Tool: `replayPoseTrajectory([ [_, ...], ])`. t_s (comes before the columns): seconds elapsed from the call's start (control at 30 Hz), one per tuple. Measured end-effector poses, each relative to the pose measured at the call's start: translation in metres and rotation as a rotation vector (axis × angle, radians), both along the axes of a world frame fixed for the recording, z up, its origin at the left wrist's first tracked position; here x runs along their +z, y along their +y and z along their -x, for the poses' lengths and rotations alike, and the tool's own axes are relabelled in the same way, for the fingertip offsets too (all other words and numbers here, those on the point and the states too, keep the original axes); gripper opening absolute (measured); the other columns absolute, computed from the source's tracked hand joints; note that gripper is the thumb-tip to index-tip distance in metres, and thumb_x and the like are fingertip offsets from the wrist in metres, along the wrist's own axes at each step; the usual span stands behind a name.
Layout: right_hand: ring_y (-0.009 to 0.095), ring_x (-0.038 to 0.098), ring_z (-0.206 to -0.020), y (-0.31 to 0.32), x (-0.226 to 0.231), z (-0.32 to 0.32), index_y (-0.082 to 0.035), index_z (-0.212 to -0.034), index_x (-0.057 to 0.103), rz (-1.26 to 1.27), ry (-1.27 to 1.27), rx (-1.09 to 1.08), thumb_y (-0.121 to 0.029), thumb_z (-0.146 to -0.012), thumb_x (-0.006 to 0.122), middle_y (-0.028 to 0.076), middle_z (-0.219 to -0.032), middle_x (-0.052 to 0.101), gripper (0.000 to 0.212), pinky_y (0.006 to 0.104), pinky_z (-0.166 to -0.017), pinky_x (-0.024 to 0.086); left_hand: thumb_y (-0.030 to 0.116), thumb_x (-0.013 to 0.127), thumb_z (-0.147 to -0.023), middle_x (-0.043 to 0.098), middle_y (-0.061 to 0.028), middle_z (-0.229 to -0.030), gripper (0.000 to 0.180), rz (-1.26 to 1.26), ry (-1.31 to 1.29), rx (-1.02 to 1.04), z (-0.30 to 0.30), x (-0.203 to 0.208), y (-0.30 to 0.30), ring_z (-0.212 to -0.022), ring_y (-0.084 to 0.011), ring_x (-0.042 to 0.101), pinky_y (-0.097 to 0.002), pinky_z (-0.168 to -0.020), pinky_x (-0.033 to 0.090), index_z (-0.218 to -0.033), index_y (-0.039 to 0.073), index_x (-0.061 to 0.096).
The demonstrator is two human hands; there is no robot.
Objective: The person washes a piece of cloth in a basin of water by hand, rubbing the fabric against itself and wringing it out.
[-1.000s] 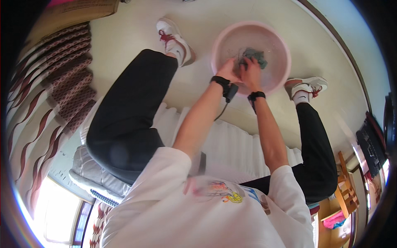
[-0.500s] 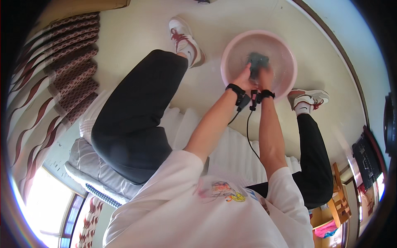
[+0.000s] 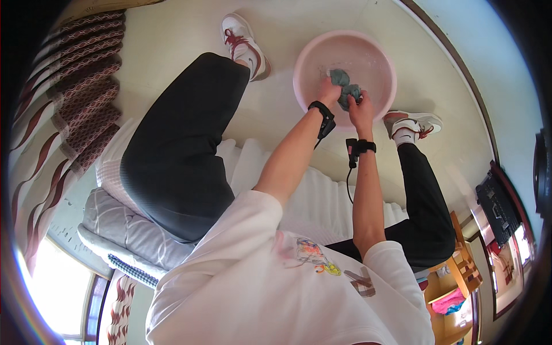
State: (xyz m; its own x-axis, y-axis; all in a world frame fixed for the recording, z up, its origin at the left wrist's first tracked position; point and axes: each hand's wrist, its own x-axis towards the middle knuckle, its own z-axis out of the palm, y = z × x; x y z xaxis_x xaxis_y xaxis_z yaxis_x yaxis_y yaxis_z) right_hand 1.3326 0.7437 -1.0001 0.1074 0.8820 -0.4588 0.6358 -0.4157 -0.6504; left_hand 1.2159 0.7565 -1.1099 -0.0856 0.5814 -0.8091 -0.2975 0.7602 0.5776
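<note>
Spreading behind everything, a pale floor is bordered on the left by a patterned curtain in brown and white. A bed is covered in white fabric that hangs in folds, and on it a person is seated, legs wide apart. Black trousers are worn, with a white T-shirt on which a coloured print is seen. Between the feet, nearer the right one, a round pink basin is set on the floor. White shoes with dark red laces are planted on either side of it. Within the basin's rim, the left hand is closed on a grey-green cloth, though its single fingers cannot be told apart. By the right hand the nearer end is gripped, thumb and fingertips clamped on the fabric. The cloth is bunched into two lumps; whether the basin's bottom is touched by it cannot be told. Around each wrist a black strap is fastened, and from the right one a thin cable is hung.
</note>
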Motion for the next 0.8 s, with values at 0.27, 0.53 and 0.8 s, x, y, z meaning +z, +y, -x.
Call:
replayPoseTrajectory([
  [0.27, 0.03, 0.071, -0.083, 0.007, -0.075, -0.031, 0.003, -0.13, 0.05, 0.031, -0.093, 0.053, -0.001, -0.084, 0.055, 0.024, -0.096, 0.07, 0.047, 0.0427, -0.075, 0.055, 0.003, 0.058, -0.083, 0.061, -0.0271, -0.118, 0.042, -0.474, 0.457, -0.692, 0.003, 0.04, -0.013, -0.113, -0.0447, 0.059, -0.051, -0.097, 0.049, -0.124, 0.009, 0.063],
  [0.53, 0.033, 0.066, -0.102, 0.02, -0.072, -0.041, -0.002, -0.135, 0.054, 0.228, 0.269, -0.275, -0.014, -0.087, 0.067, 0.023, -0.118, 0.064, 0.051, 0.0421, -0.088, 0.055, 0.021, 0.058, -0.095, 0.053, -0.0321, -0.125, 0.038, -0.371, 0.665, -0.75, 0.017, 0.062, 0.002, -0.116, -0.0491, 0.056, -0.0527, -0.098, 0.048, -0.124, -0.004, 0.054],
  [0.8, 0.043, 0.058, -0.114, 0.016, -0.044, -0.005, -0.007, -0.129, 0.061, -0.119, -0.497, -0.145, -0.038, -0.082, 0.077, 0.024, -0.124, 0.059, 0.058, 0.048, -0.097, 0.047, 0.022, 0.056, -0.096, 0.057, -0.0307, -0.128, 0.039, -0.056, 0.527, -0.606, 0.018, 0.044, 0.006, -0.104, -0.0476, 0.064, -0.0511, -0.099, 0.052, -0.121, -0.007, 0.053],
])
